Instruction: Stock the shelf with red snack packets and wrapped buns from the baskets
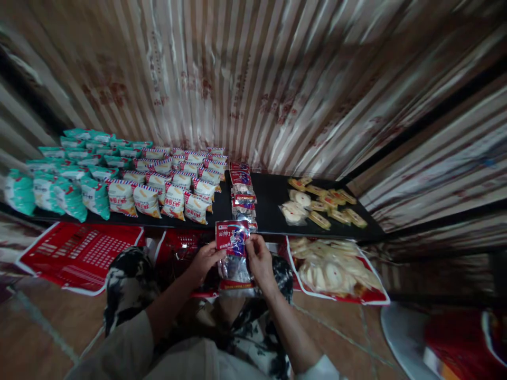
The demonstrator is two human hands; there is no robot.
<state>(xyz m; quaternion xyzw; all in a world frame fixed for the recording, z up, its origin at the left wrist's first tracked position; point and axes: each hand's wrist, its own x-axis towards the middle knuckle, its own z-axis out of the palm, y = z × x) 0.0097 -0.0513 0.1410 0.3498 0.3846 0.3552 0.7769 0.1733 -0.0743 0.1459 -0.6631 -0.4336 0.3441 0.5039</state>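
Between my two hands is a red, purple and silver snack packet [232, 240], held upright above my lap in front of the shelf edge. My left hand [205, 260] grips its left side, fingers closed. On the opposite side my right hand [259, 258] pinches the right edge. Below it, a clear and red lower part hangs down; whether that is the same packet or a second one I cannot tell. Straight ahead, a column of similar red and silver packets [242, 192] lies on the black shelf [271, 198].
White snack bags [174, 200] with red print stand in rows, beside teal bags [59, 184] at the left. Yellow wrapped snacks [331, 200] and pale round packs [295, 208] lie at the right. Under the shelf are a red bag [83, 253] and an open bag of pale packs [336, 269].
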